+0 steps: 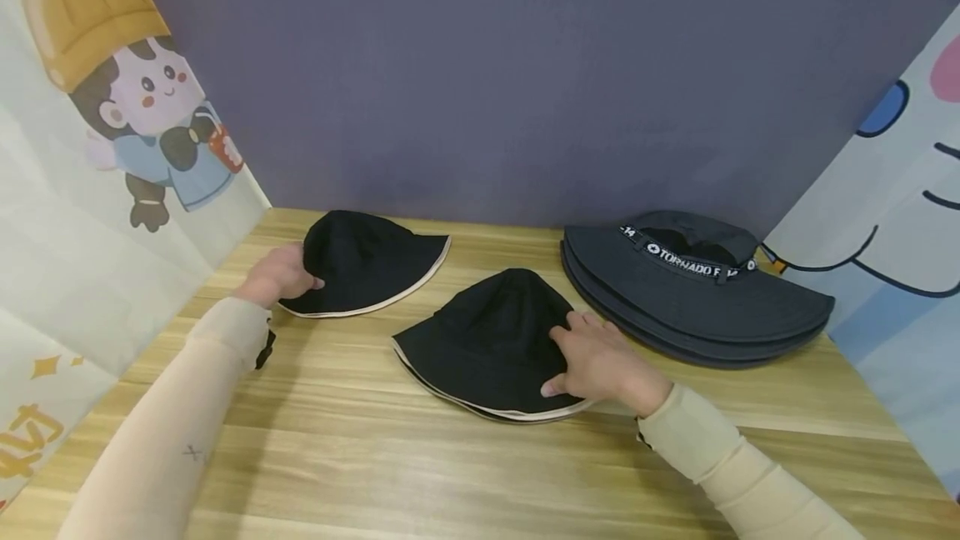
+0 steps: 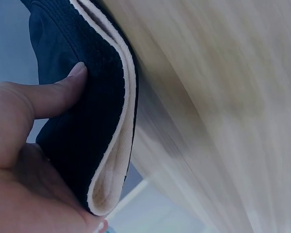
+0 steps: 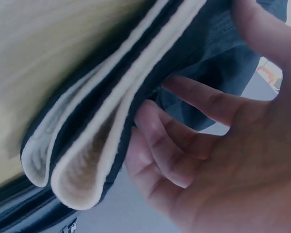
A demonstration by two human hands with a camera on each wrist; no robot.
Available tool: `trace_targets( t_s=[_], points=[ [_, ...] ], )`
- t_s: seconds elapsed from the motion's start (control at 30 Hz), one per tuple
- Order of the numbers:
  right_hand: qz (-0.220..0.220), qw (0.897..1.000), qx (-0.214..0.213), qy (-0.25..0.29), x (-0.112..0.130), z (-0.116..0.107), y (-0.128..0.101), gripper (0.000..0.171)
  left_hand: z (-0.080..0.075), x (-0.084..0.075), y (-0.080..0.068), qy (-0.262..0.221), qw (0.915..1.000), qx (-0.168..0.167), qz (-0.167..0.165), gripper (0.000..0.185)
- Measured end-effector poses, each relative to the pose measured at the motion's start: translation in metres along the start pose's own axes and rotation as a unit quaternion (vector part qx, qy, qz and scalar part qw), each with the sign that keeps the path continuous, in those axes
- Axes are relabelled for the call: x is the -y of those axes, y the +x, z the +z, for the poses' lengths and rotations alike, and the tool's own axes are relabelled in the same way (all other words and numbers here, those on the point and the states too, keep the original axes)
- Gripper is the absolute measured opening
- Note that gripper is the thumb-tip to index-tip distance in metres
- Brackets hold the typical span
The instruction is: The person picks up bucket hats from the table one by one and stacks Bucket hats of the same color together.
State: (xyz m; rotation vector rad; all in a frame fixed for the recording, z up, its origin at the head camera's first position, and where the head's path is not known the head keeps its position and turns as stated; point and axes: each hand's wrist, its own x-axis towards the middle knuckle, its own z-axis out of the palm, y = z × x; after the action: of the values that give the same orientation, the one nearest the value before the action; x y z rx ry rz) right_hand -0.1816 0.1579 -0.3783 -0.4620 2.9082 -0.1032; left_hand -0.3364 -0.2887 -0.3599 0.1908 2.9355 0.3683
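On the left of the wooden table, a black bucket hat (image 1: 367, 265) with a cream brim edge lies folded flat. My left hand (image 1: 276, 273) grips its left end; in the left wrist view the thumb (image 2: 70, 92) lies on the black cloth and the other fingers are behind it. Nearer the middle sit two similar black bucket hats (image 1: 487, 340), one on top of the other. My right hand (image 1: 603, 361) holds their right side, thumb by the brim and fingers on the crown. The right wrist view shows two folded cream edges (image 3: 80, 189) beside the curled fingers (image 3: 157, 136).
A stack of dark grey wide-brimmed hats (image 1: 697, 298) with a lettered band stands at the back right, close to the right hand. Behind the table (image 1: 360, 448) rises a dark grey-purple panel (image 1: 510, 82). Cartoon-printed sheets (image 1: 67, 232) flank both sides.
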Motion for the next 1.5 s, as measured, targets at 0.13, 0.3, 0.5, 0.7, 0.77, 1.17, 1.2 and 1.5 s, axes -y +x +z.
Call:
trace_targets(
  t_s=[0.13,0.3,0.5,0.7,0.77,1.17,1.2,1.5],
  points=[
    [-0.001,1.000,0.005,-0.005,0.001,-0.003,0.004,0.080,0.001,-0.007,-0.001,-0.001,0.9999,-0.008,0.007,0.063],
    [-0.005,1.000,0.017,-0.022,0.005,-0.010,0.006,0.078,0.003,-0.013,-0.002,0.001,0.9998,-0.016,0.011,0.073],
    [-0.001,0.999,0.040,-0.003,0.006,-0.019,0.010,0.069,0.006,-0.011,-0.003,-0.008,0.9987,-0.041,0.031,0.064],
    [0.003,0.998,0.043,0.044,0.004,-0.025,0.019,0.065,0.006,-0.012,-0.006,-0.024,0.9975,-0.053,0.038,0.065],
    [0.004,0.997,0.041,0.059,0.004,-0.027,0.023,0.065,0.006,-0.013,-0.007,-0.025,0.9971,-0.057,0.043,0.065],
    [0.015,0.994,-0.031,0.104,0.007,-0.044,0.046,0.033,0.013,-0.018,-0.009,-0.036,0.9942,-0.080,0.063,0.062],
    [0.016,0.993,-0.041,0.106,0.007,-0.045,0.048,0.033,0.013,-0.019,-0.010,-0.036,0.9940,-0.082,0.064,0.062],
    [0.030,0.988,-0.099,0.112,0.009,-0.052,0.068,0.024,0.015,-0.024,-0.008,-0.038,0.9924,-0.091,0.073,0.066]
  ],
)
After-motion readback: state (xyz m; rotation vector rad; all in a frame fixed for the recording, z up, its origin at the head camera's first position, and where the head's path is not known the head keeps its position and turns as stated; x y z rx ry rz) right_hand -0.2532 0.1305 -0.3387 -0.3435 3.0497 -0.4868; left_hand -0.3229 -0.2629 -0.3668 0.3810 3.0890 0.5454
